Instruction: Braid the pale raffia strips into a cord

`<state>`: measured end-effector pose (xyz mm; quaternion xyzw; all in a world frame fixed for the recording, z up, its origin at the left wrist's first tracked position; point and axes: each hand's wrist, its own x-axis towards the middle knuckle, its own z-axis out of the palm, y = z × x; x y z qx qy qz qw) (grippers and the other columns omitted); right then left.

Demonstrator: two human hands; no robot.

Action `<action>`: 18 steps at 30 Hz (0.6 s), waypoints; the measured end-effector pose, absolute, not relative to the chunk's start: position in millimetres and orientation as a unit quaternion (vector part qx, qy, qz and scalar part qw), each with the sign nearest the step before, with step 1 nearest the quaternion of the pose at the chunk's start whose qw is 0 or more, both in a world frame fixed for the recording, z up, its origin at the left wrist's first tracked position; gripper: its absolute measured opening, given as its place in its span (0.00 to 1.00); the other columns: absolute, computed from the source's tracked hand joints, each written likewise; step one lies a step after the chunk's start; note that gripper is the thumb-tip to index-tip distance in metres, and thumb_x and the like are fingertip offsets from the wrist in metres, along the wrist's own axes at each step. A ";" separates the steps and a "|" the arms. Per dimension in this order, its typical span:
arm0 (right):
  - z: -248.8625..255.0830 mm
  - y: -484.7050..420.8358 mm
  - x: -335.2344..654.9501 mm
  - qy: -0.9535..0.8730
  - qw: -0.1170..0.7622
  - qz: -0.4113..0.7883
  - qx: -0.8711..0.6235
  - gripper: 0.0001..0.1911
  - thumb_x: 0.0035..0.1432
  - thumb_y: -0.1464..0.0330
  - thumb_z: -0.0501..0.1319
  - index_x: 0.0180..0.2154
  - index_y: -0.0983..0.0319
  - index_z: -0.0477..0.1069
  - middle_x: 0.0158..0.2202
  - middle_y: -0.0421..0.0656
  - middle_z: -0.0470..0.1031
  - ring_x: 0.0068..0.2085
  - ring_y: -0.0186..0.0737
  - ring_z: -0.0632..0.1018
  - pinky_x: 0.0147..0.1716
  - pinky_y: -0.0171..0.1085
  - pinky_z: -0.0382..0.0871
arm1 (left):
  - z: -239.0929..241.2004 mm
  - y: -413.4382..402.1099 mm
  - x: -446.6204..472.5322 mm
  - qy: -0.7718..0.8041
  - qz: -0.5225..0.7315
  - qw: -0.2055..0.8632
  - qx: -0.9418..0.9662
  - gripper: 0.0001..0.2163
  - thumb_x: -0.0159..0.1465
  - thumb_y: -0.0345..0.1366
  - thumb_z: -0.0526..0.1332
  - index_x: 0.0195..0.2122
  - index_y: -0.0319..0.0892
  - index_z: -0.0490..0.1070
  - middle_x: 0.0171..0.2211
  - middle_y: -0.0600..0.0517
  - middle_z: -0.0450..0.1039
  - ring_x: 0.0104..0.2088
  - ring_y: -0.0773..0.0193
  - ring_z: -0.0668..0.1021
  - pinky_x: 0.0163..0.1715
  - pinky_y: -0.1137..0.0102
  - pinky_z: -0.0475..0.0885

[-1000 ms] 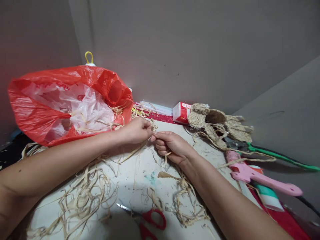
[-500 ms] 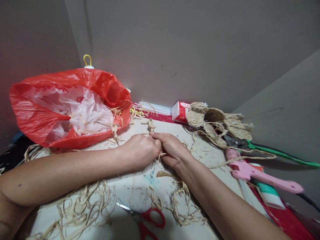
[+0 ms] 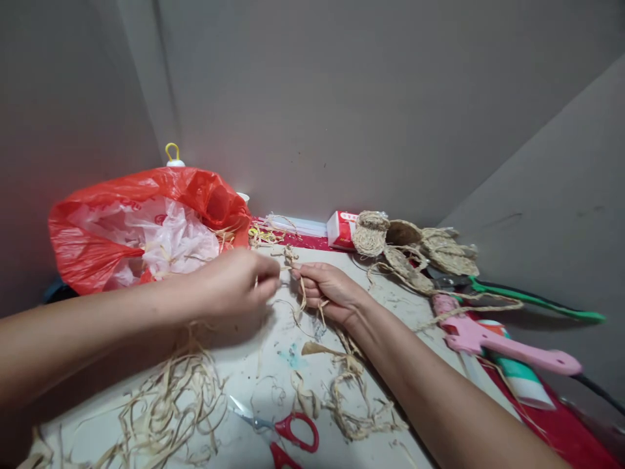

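My left hand point(image 3: 234, 286) is closed in a pinch on a thin strand of raffia point(image 3: 289, 268) stretched between both hands. My right hand point(image 3: 328, 290) is closed too, pinching the same knotted raffia strip, with loose ends hanging below its fingers. Both hands hover just above the white table top point(image 3: 273, 365), a short gap between them. Loose raffia strips point(image 3: 166, 404) lie in a tangle under my left forearm. A braided raffia piece point(image 3: 359, 400) lies below my right wrist.
A red plastic bag point(image 3: 146, 221) with white plastic inside sits at the back left. Red-handled scissors point(image 3: 286, 433) lie at the near edge. Woven raffia discs point(image 3: 405, 251), green-handled shears point(image 3: 517, 296), a pink tool point(image 3: 502, 345) and a red-white box point(image 3: 342, 228) crowd the right side.
My left hand has drawn back to the left, away from the right hand, stretching the strand between them. The view has tilted slightly, shifting everything down and right.
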<state>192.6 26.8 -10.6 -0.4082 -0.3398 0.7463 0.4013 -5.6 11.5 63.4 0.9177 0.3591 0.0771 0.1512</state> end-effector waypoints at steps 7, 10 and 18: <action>-13.0 27.9 197.9 -0.365 0.373 0.754 -0.398 0.15 0.47 0.65 0.67 0.23 0.64 0.62 0.14 0.26 0.45 0.15 0.21 0.44 0.11 0.23 0.39 | 17.0 60.0 19.7 0.403 0.144 0.454 0.782 0.08 0.61 0.37 0.55 0.34 0.38 0.70 0.26 0.53 0.71 0.25 0.70 0.70 0.28 0.74 0.64; -12.4 27.9 198.9 -0.371 0.364 0.755 -0.399 0.14 0.46 0.65 0.68 0.24 0.65 0.64 0.14 0.26 0.45 0.15 0.20 0.44 0.12 0.23 0.39 | 5.7 59.0 25.2 0.397 0.170 0.524 0.734 0.10 0.62 0.37 0.54 0.27 0.39 0.67 0.16 0.59 0.61 0.17 0.73 0.62 0.20 0.76 0.57; -14.8 26.3 192.8 -0.392 0.310 0.764 -0.409 0.11 0.45 0.68 0.67 0.24 0.65 0.65 0.13 0.26 0.47 0.15 0.20 0.44 0.12 0.24 0.37 | 15.3 56.8 6.0 0.415 0.101 0.490 0.760 0.10 0.59 0.38 0.58 0.24 0.39 0.68 0.15 0.59 0.62 0.15 0.74 0.62 0.17 0.76 0.56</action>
